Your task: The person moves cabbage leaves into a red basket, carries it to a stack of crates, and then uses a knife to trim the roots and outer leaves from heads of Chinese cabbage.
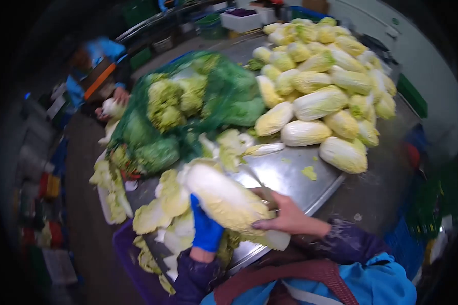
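Note:
A large napa cabbage [221, 193] lies aslant in front of me, its white base up to the left. My left hand [205, 226], in a blue glove, supports it from the left side and below. My bare right hand [289, 213] is closed on a knife [258, 178], whose thin blade points away past the cabbage; the handle is mostly hidden. The thumb of that hand presses on the cabbage's leafy end. A pale leaf [276, 239] hangs loose under the right hand. Trimmed leaves [175, 195] lie to the left of the cabbage.
Many napa cabbages [320, 101] are piled on the metal table [318, 195] at the back right. A green mesh bag [224, 96] of leafy heads stands at the back left. A purple crate [124, 244] with leaves sits at front left. Another person [99, 66] handles a cabbage across the table.

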{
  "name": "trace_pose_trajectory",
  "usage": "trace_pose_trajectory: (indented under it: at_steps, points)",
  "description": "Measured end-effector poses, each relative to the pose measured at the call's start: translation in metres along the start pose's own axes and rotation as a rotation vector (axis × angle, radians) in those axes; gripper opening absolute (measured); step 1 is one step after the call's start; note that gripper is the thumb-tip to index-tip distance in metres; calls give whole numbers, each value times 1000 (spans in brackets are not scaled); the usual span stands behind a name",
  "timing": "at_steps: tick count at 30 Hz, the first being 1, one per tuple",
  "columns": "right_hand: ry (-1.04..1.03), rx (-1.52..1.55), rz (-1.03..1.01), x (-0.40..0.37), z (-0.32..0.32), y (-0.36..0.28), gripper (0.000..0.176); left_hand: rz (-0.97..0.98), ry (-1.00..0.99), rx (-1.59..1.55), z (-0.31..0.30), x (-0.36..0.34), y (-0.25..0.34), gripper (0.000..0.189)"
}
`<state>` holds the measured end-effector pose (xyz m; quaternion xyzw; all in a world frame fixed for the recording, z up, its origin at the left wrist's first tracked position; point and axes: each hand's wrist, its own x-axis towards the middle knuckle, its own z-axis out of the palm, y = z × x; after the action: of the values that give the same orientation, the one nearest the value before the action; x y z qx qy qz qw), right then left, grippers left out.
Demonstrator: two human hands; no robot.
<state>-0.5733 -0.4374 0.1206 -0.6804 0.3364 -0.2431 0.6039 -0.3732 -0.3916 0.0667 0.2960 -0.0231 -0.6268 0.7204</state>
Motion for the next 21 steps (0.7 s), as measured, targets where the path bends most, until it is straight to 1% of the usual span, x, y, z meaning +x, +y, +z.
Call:
trace_pose_trajectory:
  at_steps: [1,2,4,5,7,8,10,11,12,14,15,17,18,20,21]
  points:
    - [10,-19,-42,-1,-10,-7,63,-18,-37,10,13,-5,0,64]
    - [-32,23,79,-2,-20,-8,55,-63,-72,-6,12,-6,-3,67]
    - [32,-115,57,3,-29,-7,53,-100,-55,47,13,-8,-11,69]
    - [28,-107,61,7,-30,-11,53,-101,-46,51,12,-10,-15,69]
    - [32,-338,-120,14,-28,-29,52,-84,-79,232,12,-12,-20,74]
    - [31,-336,-121,17,-26,-32,52,-82,-78,233,17,-15,-19,74]
    - [36,-438,-228,20,-20,-36,55,55,-175,413,32,-26,-13,80]
    - [-19,-469,-221,22,-18,-36,65,52,-139,433,34,-28,-10,88]
    - [-31,-466,-221,24,-15,-36,65,56,-129,430,30,-29,-10,88]
    - [-84,-468,-180,27,-5,-37,67,262,-150,743,21,-31,-9,93]
    - [-97,-467,-183,28,0,-34,67,268,-139,740,21,-35,-9,93]
    - [-51,-458,-169,32,13,-24,68,416,-126,884,26,-42,-5,97]
    - [-68,-459,-175,34,17,-25,68,426,-110,879,21,-43,-3,97]
    - [-54,-420,-117,37,25,-28,68,392,-68,844,9,-46,2,93]
    - [-95,-412,-78,41,27,-29,67,399,-48,837,8,-51,6,93]
